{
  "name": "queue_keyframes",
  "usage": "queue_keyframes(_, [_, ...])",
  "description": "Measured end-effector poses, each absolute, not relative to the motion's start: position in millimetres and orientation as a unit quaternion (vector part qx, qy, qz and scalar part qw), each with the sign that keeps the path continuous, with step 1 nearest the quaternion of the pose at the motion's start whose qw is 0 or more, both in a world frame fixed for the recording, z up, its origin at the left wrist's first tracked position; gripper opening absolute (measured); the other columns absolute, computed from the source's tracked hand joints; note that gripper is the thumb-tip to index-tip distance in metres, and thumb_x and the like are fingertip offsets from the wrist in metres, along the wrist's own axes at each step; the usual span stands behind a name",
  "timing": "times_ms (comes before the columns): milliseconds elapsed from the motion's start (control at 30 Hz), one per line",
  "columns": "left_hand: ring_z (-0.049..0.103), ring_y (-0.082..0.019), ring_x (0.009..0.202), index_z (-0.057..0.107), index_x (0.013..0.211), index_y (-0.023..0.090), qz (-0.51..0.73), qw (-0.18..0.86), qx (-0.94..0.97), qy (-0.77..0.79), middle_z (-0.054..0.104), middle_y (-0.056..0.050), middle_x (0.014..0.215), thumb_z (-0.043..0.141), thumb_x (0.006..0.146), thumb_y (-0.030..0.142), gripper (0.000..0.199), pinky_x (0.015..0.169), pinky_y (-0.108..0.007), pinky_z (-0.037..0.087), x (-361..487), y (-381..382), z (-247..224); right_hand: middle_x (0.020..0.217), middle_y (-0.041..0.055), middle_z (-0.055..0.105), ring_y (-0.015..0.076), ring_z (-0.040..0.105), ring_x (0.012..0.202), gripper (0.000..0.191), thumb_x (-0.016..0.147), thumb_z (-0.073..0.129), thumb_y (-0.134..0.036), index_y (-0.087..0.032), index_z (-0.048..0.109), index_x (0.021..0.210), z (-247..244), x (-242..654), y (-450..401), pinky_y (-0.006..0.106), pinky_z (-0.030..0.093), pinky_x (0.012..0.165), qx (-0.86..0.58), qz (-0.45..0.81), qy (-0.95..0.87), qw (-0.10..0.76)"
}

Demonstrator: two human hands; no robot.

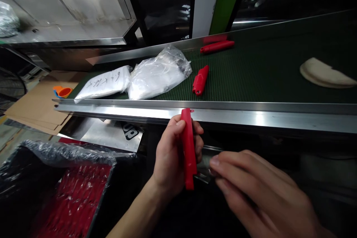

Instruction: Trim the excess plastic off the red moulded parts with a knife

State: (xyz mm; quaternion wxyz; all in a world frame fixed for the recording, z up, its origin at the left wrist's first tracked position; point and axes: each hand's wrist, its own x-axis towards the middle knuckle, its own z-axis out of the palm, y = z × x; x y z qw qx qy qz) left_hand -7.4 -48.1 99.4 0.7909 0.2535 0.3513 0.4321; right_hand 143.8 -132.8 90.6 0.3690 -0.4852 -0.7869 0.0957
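Observation:
A long, slim red plastic part (189,148) stands nearly upright in my left hand (171,156), the thumb on its near face and the fingers wrapped round behind. A small red tab sticks out at its top right. My right hand (259,189) is just to the right of the part's lower end, blurred, with thumb and fingertips pinched together. A thin shiny strip (203,177) shows between those fingertips and the red part; I cannot tell what it is or whether the fingers hold it.
Two more red parts (201,80) (217,46) lie on the green conveyor belt (259,70) with metal rails. Clear bags of white material (158,76) and a pale half-round piece (326,74) are also there. A plastic-lined bin (111,163) of red parts stands lower left, cardboard (36,108) beyond.

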Motion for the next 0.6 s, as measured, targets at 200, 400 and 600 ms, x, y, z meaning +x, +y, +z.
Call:
queue_keyframes(200, [0.044, -0.010, 0.053, 0.052, 0.092, 0.015, 0.380, 0.802, 0.289, 0.359, 0.053, -0.003, 0.075, 0.039, 0.098, 0.041, 0.030, 0.047, -0.018, 0.038, -3, -71, 90, 0.108, 0.0068, 0.059, 0.0146, 0.059, 0.089, 0.051, 0.091, 0.066, -0.045, -0.016, 0.048, 0.129, 83, 140, -111, 0.025, 0.053, 0.072, -0.546, 0.158, -0.719, 0.401])
queue_keyframes(400, [0.037, -0.006, 0.050, 0.048, 0.094, 0.019, 0.299, 0.810, 0.364, 0.350, 0.048, 0.002, 0.073, 0.068, 0.086, 0.048, 0.035, 0.043, -0.015, 0.029, -6, -90, 75, 0.096, -0.0001, 0.060, 0.0093, 0.057, 0.078, 0.028, 0.092, 0.059, -0.017, -0.018, 0.055, 0.120, 90, 156, -87, 0.021, 0.050, 0.070, -0.605, 0.150, -0.647, 0.440])
queue_keyframes(600, [0.039, -0.005, 0.052, 0.044, 0.095, 0.022, 0.301, 0.777, 0.403, 0.378, 0.046, 0.004, 0.079, 0.068, 0.088, 0.038, 0.030, 0.044, -0.016, 0.033, -9, -90, 77, 0.113, 0.0044, 0.061, 0.0148, 0.058, 0.103, 0.033, 0.093, 0.057, -0.011, -0.018, 0.055, 0.125, 95, 163, -107, 0.031, 0.048, 0.091, -0.557, 0.148, -0.711, 0.403])
